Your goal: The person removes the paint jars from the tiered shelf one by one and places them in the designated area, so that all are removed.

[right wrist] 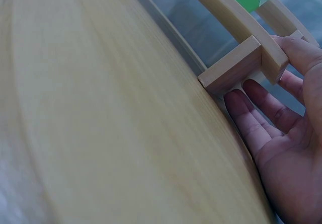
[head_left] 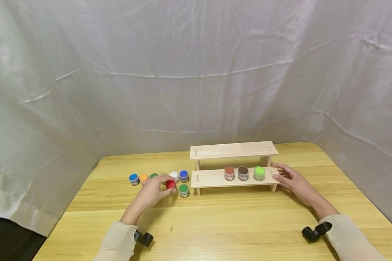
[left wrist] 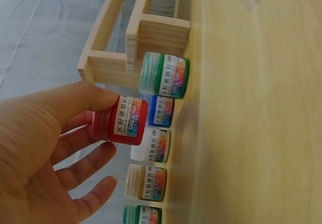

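My left hand [head_left: 151,192] pinches a red paint jar [left wrist: 130,119] between thumb and fingers. In the left wrist view the jar is tilted on its side, in front of a row of other jars. Close beside it stand a green jar [head_left: 184,191], a white jar [head_left: 174,176] and a blue-violet jar [head_left: 184,176]. At the right end of a two-step wooden stand [head_left: 212,178], my right hand [head_left: 294,184] grips the lower board, thumb on top and fingers below. That board carries a reddish-brown jar [head_left: 229,173], a dark brown jar [head_left: 243,173] and a light green jar [head_left: 259,173].
Farther left are a blue jar [head_left: 134,179], an orange jar [head_left: 144,178] and another green jar [head_left: 154,175]. An ochre jar [left wrist: 146,182] is partly hidden in the head view. A grey cloth [head_left: 183,105] hangs behind the wooden table [head_left: 222,224].
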{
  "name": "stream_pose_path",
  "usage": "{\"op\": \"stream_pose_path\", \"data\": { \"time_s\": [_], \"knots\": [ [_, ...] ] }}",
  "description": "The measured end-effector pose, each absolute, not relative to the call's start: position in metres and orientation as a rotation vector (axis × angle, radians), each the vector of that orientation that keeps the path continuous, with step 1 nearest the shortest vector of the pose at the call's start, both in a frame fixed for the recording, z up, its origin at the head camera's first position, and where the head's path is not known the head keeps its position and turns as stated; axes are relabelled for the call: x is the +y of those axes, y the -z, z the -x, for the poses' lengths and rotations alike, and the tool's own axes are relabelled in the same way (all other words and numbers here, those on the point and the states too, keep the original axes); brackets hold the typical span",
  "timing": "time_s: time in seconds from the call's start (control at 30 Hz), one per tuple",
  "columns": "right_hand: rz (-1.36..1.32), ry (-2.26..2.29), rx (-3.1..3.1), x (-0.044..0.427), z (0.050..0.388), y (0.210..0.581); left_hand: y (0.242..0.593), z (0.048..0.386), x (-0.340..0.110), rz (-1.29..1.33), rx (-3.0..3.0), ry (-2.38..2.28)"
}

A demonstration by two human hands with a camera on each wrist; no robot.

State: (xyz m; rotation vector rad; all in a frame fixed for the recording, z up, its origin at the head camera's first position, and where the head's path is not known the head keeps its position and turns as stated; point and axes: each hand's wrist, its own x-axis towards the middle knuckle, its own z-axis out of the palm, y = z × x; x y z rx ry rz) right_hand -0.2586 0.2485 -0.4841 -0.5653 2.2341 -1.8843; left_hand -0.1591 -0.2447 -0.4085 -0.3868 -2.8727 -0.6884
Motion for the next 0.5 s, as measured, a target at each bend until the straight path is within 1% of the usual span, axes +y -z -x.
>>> {"op": "stream_pose_path", "data": {
  "time_s": [0.17,0.5],
  "knots": [
    [0.559,1.867,2.26,0.249,0.259,0.484,0.413,0.159,-0.245,0.377,-2.907,0.718],
    [0.57,1.868,2.269,0.249,0.26,0.486,0.422,0.162,-0.246,0.453,-2.934,0.685]
  ]
}}
